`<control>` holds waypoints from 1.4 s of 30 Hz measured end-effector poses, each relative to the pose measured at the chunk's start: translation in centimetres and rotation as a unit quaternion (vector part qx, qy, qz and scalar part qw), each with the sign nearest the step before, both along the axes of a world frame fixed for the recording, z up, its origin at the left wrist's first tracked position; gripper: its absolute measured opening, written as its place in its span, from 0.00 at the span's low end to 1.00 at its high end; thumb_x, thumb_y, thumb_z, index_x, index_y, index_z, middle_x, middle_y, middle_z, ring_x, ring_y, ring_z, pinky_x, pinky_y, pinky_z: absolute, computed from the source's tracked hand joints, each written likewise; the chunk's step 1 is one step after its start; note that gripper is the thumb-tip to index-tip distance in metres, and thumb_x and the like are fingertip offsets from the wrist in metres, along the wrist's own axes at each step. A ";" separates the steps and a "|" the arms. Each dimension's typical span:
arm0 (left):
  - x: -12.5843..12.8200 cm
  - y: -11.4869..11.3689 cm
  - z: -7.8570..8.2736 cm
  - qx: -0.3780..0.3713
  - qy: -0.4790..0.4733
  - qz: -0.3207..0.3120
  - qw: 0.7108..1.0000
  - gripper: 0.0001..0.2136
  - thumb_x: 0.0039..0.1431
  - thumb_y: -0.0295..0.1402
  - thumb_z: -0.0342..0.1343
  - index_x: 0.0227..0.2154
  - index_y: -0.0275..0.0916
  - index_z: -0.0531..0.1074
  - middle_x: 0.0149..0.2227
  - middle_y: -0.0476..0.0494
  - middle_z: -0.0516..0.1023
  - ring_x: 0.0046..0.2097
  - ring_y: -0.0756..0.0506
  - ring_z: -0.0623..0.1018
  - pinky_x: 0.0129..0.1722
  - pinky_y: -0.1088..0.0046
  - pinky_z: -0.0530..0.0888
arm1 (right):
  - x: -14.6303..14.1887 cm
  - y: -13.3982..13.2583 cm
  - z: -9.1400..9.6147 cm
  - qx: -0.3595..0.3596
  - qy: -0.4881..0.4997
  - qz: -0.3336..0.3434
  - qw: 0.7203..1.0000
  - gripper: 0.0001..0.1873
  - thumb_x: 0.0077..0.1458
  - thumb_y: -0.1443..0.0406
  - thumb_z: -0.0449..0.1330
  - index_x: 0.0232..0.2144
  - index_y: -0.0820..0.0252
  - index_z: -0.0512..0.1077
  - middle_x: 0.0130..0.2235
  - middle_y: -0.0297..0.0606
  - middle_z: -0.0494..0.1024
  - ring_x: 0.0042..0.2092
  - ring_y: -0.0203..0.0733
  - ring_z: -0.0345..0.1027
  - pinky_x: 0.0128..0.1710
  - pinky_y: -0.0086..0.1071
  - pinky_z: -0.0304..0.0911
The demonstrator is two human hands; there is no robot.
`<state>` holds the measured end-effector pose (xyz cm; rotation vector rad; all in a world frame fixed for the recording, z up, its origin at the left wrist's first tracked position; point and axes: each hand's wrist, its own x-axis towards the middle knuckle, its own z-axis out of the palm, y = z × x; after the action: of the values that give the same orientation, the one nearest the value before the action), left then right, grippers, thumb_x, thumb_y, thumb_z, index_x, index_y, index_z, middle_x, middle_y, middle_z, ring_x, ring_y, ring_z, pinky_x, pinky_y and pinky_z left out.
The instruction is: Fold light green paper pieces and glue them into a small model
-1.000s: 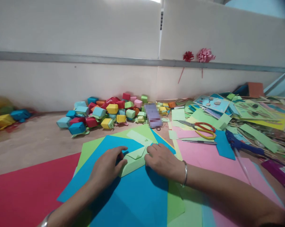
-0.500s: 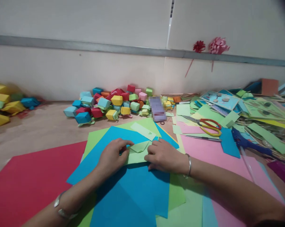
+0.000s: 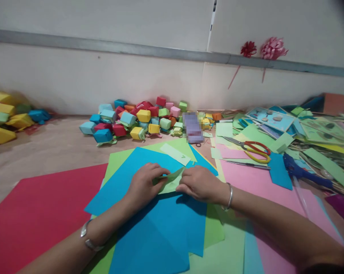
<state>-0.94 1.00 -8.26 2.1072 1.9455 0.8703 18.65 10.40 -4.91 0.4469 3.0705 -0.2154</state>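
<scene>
A small light green folded paper (image 3: 172,182) lies on a blue sheet (image 3: 157,224) in the middle of the table. My left hand (image 3: 145,184) pinches its left side with curled fingers. My right hand (image 3: 198,183) grips its right side, fingers closed over the edge. Both wrists wear silver bangles. A pale green strip (image 3: 175,154) rests just behind the hands.
A heap of folded paper cubes (image 3: 137,120) sits by the wall. More cubes (image 3: 6,118) lie far left. A red sheet (image 3: 37,213) is left, a pink sheet (image 3: 246,179) right. Red-handled scissors (image 3: 251,150), a blue glue gun (image 3: 303,173) and paper scraps clutter the right.
The green paper has been folded smaller between my hands, which have drawn closer together. The view has shifted, so everything sits slightly higher and to the right.
</scene>
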 end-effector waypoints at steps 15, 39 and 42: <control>-0.4 -0.8 0.8 0.084 0.243 -0.110 0.960 0.09 0.63 0.28 0.54 0.36 0.41 0.80 0.37 0.39 0.78 0.39 0.40 0.74 0.33 0.66 0.63 | 0.1 -0.3 0.3 0.082 -0.069 -0.006 0.994 0.16 0.64 0.68 0.52 0.52 0.53 0.72 0.27 0.39 0.78 0.29 0.40 0.67 0.28 0.32 0.43; 0.6 -2.4 5.6 -0.223 0.397 -0.013 0.890 0.14 0.54 0.14 0.52 0.24 0.35 0.80 0.27 0.37 0.78 0.37 0.36 0.76 0.31 0.64 0.58 | 0.3 -0.6 1.4 0.074 -0.153 -0.033 0.985 0.14 0.60 0.77 0.50 0.42 0.66 0.73 0.28 0.47 0.79 0.30 0.45 0.71 0.28 0.32 0.50; 0.4 -2.6 5.5 -0.170 0.390 0.032 0.904 0.15 0.53 0.15 0.50 0.21 0.36 0.78 0.25 0.38 0.77 0.35 0.37 0.76 0.30 0.65 0.58 | 0.3 -0.4 0.8 0.092 -0.113 -0.028 0.989 0.12 0.55 0.78 0.52 0.34 0.67 0.74 0.26 0.48 0.78 0.28 0.42 0.69 0.28 0.32 0.48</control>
<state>-0.52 -1.63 -2.74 2.3609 2.2652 -0.3955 18.96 10.01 -4.07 0.5259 2.8674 0.1113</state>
